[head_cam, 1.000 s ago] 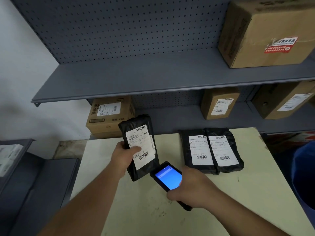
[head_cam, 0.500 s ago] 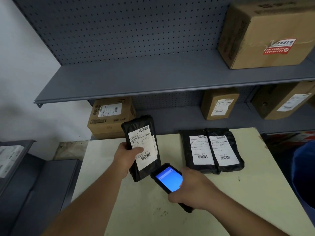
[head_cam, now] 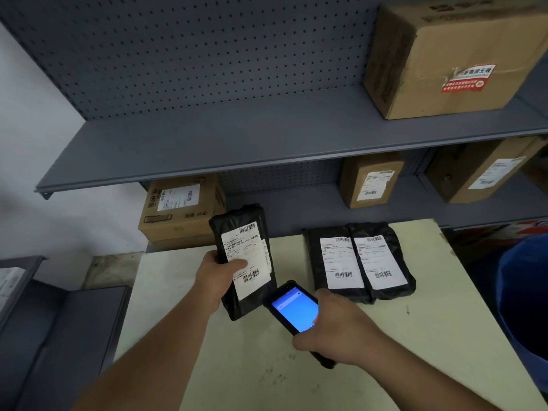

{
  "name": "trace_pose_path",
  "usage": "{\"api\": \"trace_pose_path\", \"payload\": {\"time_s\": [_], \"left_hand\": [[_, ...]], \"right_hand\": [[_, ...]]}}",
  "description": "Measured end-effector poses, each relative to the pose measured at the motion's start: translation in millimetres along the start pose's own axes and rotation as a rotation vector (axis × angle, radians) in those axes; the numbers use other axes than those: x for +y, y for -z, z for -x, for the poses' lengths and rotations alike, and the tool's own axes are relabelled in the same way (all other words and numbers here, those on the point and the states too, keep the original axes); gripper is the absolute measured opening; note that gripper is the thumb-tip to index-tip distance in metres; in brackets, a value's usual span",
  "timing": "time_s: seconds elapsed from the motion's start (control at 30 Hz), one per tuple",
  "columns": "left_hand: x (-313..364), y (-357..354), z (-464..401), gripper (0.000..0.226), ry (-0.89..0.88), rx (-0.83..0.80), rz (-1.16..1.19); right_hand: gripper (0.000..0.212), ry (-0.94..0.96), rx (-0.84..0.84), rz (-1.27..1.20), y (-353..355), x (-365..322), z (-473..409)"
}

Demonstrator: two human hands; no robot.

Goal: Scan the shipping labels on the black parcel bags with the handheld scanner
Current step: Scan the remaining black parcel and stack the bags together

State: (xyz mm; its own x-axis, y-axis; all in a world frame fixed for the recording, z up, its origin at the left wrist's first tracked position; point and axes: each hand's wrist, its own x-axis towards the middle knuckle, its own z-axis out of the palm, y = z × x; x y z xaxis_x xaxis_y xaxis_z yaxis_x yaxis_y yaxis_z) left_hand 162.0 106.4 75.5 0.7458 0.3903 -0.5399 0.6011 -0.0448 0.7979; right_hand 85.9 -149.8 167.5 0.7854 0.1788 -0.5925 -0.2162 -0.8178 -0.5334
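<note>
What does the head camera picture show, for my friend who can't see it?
The left hand holds up a black parcel bag while the right hand aims a handheld scanner at its label. Two more bags lie on the table.

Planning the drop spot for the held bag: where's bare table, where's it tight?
Bare: the table right of and in front of the two lying bags, and the strip near its left edge. The upper shelf left of the big box is bare too. Tight: the middle, where the left hand holds the parcel bag beside the scanner in the right hand.
</note>
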Motion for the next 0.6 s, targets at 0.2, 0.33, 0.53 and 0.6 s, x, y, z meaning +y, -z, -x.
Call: {"api": "trace_pose_path", "payload": {"time_s": [0.2, 0.33, 0.53, 0.6], "left_hand": [[1.2, -18.3, -4.7, 0.058, -0.001, -0.040, -0.052], [4.6, -30.6, -5.4, 0.052, 0.002, -0.061, -0.061], [19.2, -52.1, -0.2, 0.038, -0.048, -0.111, -0.061], [23.2, -61.1, 1.1, 0.038, -0.057, -0.120, -0.047]], "right_hand": [[0.048, -0.007, 0.029, -0.029, 9.2, 12.9, -1.5], [0.050, -0.018, 0.045, -0.034, 16.9, 21.2, -1.1], [0.044, -0.041, 0.056, -0.040, 32.4, 33.2, -2.2], [0.046, -0.046, 0.062, -0.051, 37.7, 37.6, -2.8]]}}
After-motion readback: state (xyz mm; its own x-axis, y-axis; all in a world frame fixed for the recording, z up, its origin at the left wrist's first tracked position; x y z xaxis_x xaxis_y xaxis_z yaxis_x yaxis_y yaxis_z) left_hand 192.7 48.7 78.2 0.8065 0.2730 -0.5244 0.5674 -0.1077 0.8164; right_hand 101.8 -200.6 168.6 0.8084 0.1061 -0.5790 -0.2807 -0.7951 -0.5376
